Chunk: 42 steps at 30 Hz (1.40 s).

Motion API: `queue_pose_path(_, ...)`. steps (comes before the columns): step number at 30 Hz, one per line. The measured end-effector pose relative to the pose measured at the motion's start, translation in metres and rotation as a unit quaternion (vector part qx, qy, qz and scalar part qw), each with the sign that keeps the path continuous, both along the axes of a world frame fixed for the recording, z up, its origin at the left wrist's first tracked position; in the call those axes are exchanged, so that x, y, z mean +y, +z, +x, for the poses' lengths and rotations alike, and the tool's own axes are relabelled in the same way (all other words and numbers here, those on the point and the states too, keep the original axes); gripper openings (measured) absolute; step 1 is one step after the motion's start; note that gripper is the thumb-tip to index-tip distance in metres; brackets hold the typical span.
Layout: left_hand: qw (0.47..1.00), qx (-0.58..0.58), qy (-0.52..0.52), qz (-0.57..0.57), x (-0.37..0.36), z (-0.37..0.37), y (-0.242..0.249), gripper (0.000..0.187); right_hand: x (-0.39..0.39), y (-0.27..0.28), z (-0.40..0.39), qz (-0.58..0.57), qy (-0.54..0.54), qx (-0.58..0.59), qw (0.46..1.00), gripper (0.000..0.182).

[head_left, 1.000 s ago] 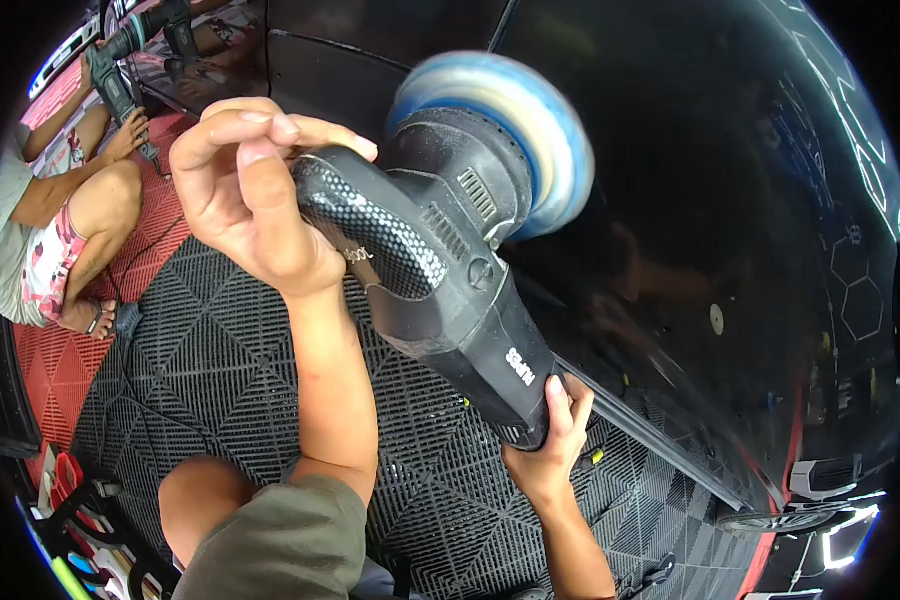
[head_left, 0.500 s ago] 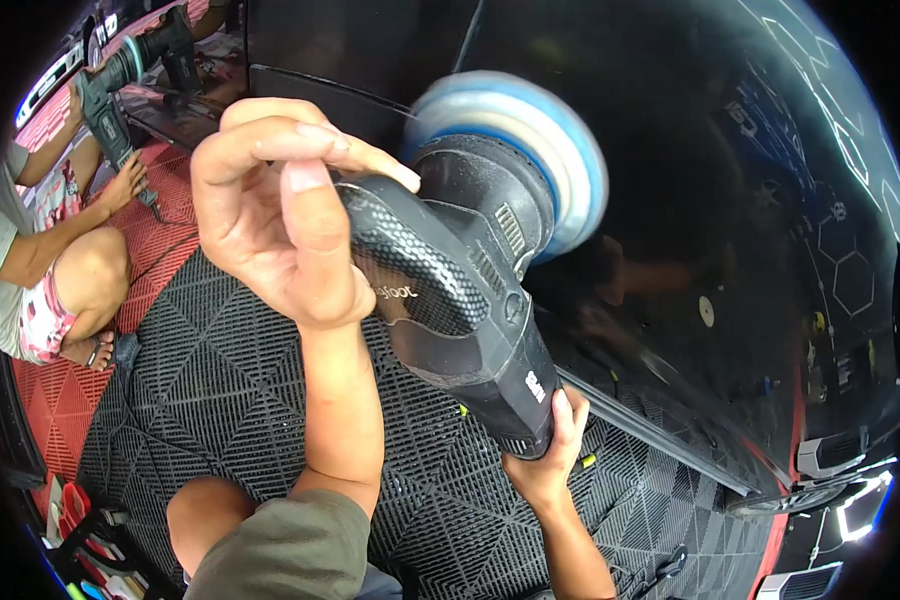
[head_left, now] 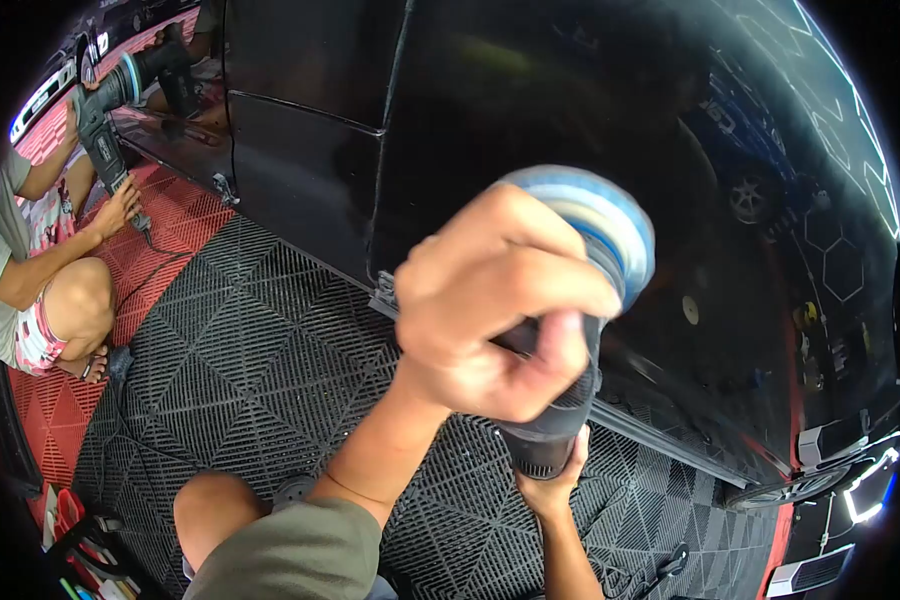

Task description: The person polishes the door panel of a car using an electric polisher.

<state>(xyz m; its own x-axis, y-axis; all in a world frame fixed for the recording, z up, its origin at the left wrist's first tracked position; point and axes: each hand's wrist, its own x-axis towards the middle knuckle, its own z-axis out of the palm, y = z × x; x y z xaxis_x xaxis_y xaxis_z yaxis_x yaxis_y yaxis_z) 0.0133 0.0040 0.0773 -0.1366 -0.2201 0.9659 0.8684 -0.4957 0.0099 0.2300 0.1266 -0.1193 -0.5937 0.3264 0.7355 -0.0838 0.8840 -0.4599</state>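
A black car polisher (head_left: 542, 448) with a round blue-and-white pad (head_left: 625, 225) is held up against the glossy black car door (head_left: 490, 110). My left hand (head_left: 495, 310) is curled over the polisher's head, fingers and thumb bent around it, and it hides most of the tool's upper body. Below, my right hand (head_left: 558, 478) grips the rear end of the polisher body. The pad's face is turned to the door panel; its edge looks blurred. My left forearm crosses in front of the floor mat.
At the left, another person crouches holding a second polisher (head_left: 100, 125) against the car. Black and red grid floor tiles (head_left: 260, 350) lie below. A tool holder (head_left: 80, 540) sits at the lower left. Cables run along the floor, and a light panel (head_left: 870, 485) glows at right.
The polisher has moved right and down along the door. My left hand has moved right with it and now covers more of its head. My view has shifted slightly.
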Motion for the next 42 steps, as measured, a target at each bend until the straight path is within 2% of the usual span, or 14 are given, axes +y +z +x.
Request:
queue_pose_path(2, 1.0, -0.01, -0.006, -0.013, 0.01, 0.017, 0.0, 0.005, 0.013, -0.018, 0.022, -0.049, -0.007, -0.012, 0.999, 0.107)
queue_pose_path(11, 0.998, -0.025, -0.058, -0.006, 0.05, 0.064, 0.001, 0.012, 0.039, -0.036, 0.07, -0.095, -0.03, -0.009, 0.995, 0.106)
queue_pose_path(13, 0.998, -0.03, -0.057, -0.007, 0.059, 0.077, 0.005, 0.014, 0.042, -0.043, 0.079, -0.144, -0.055, -0.022, 0.988, 0.103)
queue_pose_path(14, 0.997, -0.036, -0.066, -0.004, 0.065, 0.083, 0.005, 0.015, 0.05, -0.059, 0.089, -0.21, -0.067, -0.039, 0.975, 0.1)
queue_pose_path(15, 0.997, -0.037, -0.063, -0.011, 0.069, 0.087, 0.005, 0.015, 0.05, -0.053, 0.09, -0.209, -0.067, -0.038, 0.975, 0.1)
queue_pose_path(17, 0.996, -0.043, -0.076, 0.002, 0.073, 0.093, 0.006, 0.018, 0.05, -0.041, 0.092, -0.137, -0.082, -0.038, 0.986, 0.087)
queue_pose_path(21, 0.995, -0.044, -0.086, -0.007, 0.077, 0.104, 0.014, 0.019, 0.048, -0.023, 0.095, -0.144, -0.106, -0.038, 0.983, 0.094)
queue_pose_path(22, 0.995, -0.043, -0.093, -0.006, 0.08, 0.107, 0.016, 0.019, 0.04, -0.018, 0.09, -0.276, -0.106, 0.001, 0.955, 0.096)
queue_pose_path(23, 0.994, -0.04, -0.1, -0.005, 0.083, 0.11, 0.018, 0.019, 0.041, -0.018, 0.09, -0.276, -0.104, 0.003, 0.955, 0.096)
queue_pose_path(25, 0.995, -0.033, -0.092, 0.009, 0.09, 0.115, 0.016, 0.021, 0.048, -0.016, 0.093, -0.174, -0.115, -0.016, 0.978, 0.094)
queue_pose_path(30, 0.995, -0.024, -0.098, -0.019, 0.097, 0.13, 0.016, 0.023, 0.053, -0.015, 0.103, -0.274, -0.128, -0.014, 0.953, 0.096)
queue_pose_path(33, 0.994, -0.007, -0.106, -0.022, 0.109, 0.143, 0.019, 0.022, 0.059, -0.017, 0.113, -0.283, -0.182, -0.056, 0.94, 0.097)
queue_pose_path(38, 0.993, 0.012, -0.113, -0.035, 0.123, 0.166, 0.026, 0.021, 0.073, -0.019, 0.128, -0.29, -0.183, -0.014, 0.939, 0.101)
queue_pose_path(42, 0.99, 0.044, -0.111, -0.076, 0.133, 0.184, 0.027, 0.022, 0.081, -0.018, 0.138, -0.287, -0.159, -0.01, 0.944, 0.095)
